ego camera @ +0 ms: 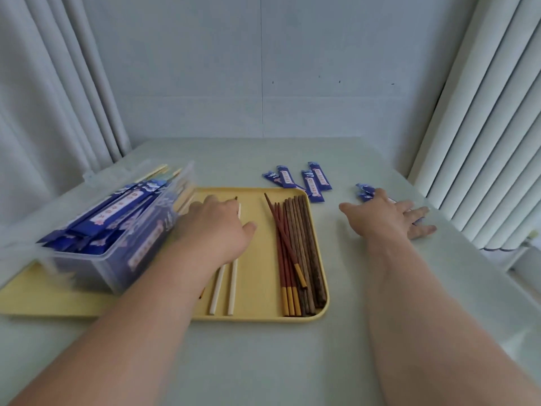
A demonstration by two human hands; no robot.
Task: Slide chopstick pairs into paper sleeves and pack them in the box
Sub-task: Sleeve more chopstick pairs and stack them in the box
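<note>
A yellow tray (257, 316) lies in front of me. My left hand (216, 227) rests palm down over two white chopsticks (231, 288) on the tray, with the fingers reaching forward and the thumb out to the right. Several brown and red chopsticks (295, 253) lie in a bundle on the tray's right side. At the left, a clear plastic box (117, 259) stands on the tray, full of chopsticks in blue sleeves. My right hand (389, 215) lies flat with spread fingers on a blue paper sleeve (364, 191) on the table. Several more empty sleeves (304, 180) lie behind the tray.
The pale table (292, 361) reaches to a wall at the back. Curtains hang at the left (58, 112) and right (483, 127), close to the table's edges.
</note>
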